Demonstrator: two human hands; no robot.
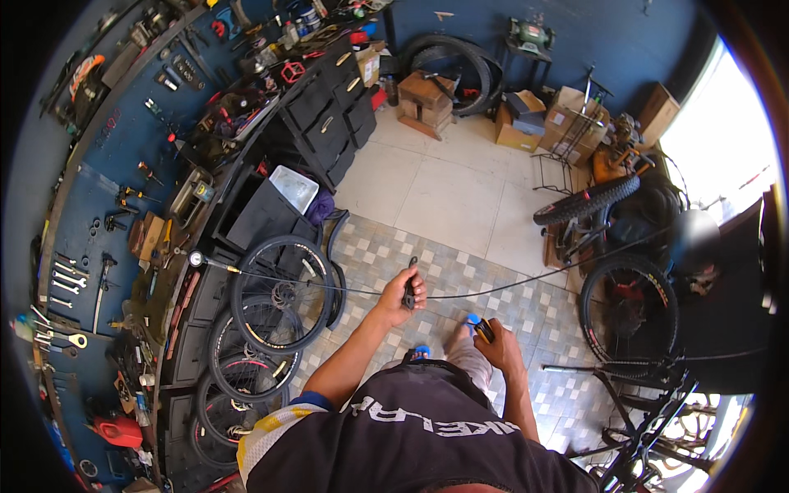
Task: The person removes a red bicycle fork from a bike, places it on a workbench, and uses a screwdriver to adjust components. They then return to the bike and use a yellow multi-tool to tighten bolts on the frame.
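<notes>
Out in front of me, my left hand (pixel 400 297) is closed around a slim dark part or tool (pixel 410 283) that points upward; its exact kind is not clear. A thin black hose (pixel 485 292) runs across the view just behind or beside that hand; I cannot tell whether the fingers touch it. Its left end leads to a round gauge (pixel 196 258) near the bench. Lower and to the right, my right hand (pixel 501 347) grips a short yellow-and-black tool (pixel 485 331), mostly covered by the fingers.
Several bicycle wheels (pixel 279 287) lean against the black cabinets (pixel 325 123) at left, below a tool wall (pixel 107 214). Cardboard boxes (pixel 567 123) and a wooden block (pixel 425 99) stand at the back. At right are a fat tyre (pixel 588 200) and a bicycle frame (pixel 633 419).
</notes>
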